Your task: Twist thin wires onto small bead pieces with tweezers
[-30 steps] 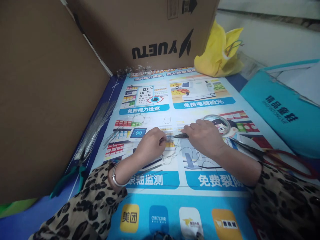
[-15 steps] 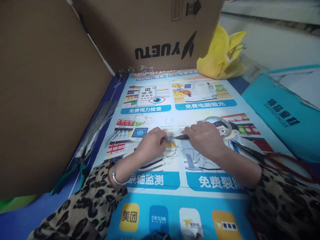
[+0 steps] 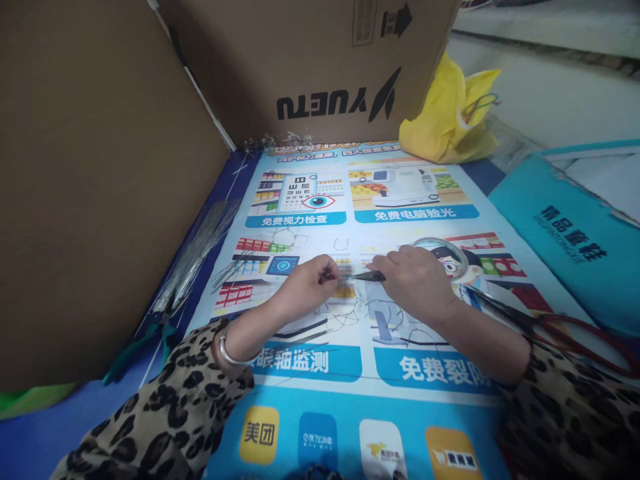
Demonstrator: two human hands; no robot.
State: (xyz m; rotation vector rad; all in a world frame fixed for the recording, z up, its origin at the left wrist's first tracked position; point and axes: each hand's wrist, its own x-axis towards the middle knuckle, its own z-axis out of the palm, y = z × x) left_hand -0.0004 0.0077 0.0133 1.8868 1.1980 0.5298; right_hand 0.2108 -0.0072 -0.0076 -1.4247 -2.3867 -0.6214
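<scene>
My right hand (image 3: 413,283) is closed around needle-nose pliers (image 3: 369,275), whose dark pointed jaws stick out to the left; the handles are hidden in the palm. Facing the tip, my left hand (image 3: 315,283) is pinched, thumb against fingers, on a thin wire that barely shows. A small gap separates the plier tip from the left fingertips. Loose loops of bent wire (image 3: 345,317) lie on the printed poster just below the hands. More bent wire rings (image 3: 285,237) rest beyond my left hand. A clear ring-shaped roll (image 3: 434,242) lies just behind the right hand.
Red-handled scissors (image 3: 575,333) lie by my right forearm. At left are a bundle of straight wires (image 3: 197,250) and teal-handled pliers (image 3: 133,350). Cardboard walls (image 3: 330,40) stand left and behind. A yellow bag (image 3: 445,140) and a teal box (image 3: 555,233) sit at right.
The whole view has shifted slightly. Both hands keep nearly the same place over the poster, with the left wrist turned a little and the plier jaws still pointing left.
</scene>
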